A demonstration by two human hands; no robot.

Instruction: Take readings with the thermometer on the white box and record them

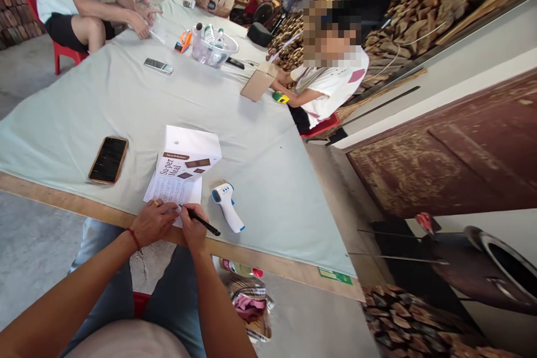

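My right hand (194,227) grips a black pen (204,220), its tip end at a sheet of paper (161,190) with rows of small writing. My left hand (155,224) lies on the lower edge of that paper, fingers stretched towards the pen. A white box (188,151) marked "Super Meal" with brown bar pictures stands on the upper part of the sheet. To the right of my hands lies a white and blue infrared thermometer (227,207). On the left rests a smartphone (108,160) with a dark screen.
A pale cloth covers the table (260,179). Farther back are a clear plastic basin (230,49) with bottles, an orange tape dispenser (183,41) and another phone (158,66). A person at the right holds a cardboard box (257,85); other people sit along the far sides.
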